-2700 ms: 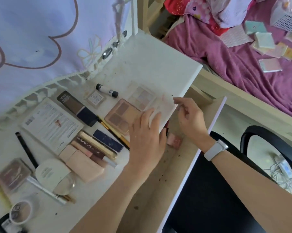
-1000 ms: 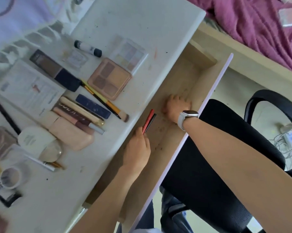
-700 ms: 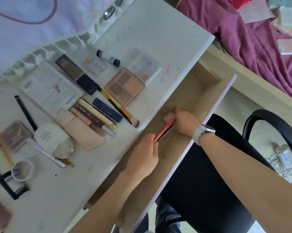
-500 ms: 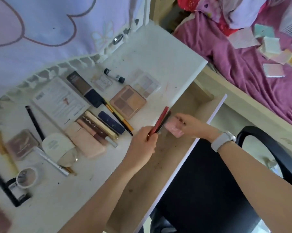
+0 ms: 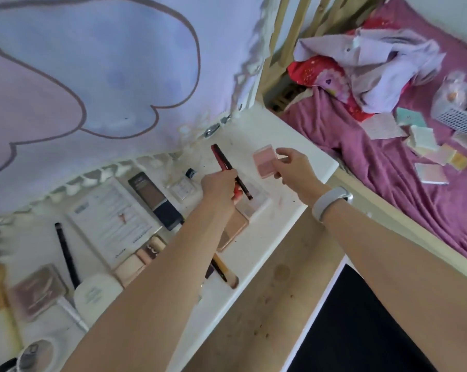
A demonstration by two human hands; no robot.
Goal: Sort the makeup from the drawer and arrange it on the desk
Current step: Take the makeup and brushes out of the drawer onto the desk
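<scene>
Makeup is up over the desk [image 5: 286,146] — my left hand [image 5: 218,185] grips two slim sticks [image 5: 228,167], red and black; my right hand [image 5: 294,167] pinches a pink compact [image 5: 264,161].

Both arms were bare, with no sleeves at all. The right wrist had a band [image 5: 324,204] on it, pale grey and smooth, like a small watch strap. The left hand [image 5: 218,186] and right hand [image 5: 294,167] wore no rings and no gloves.
</scene>
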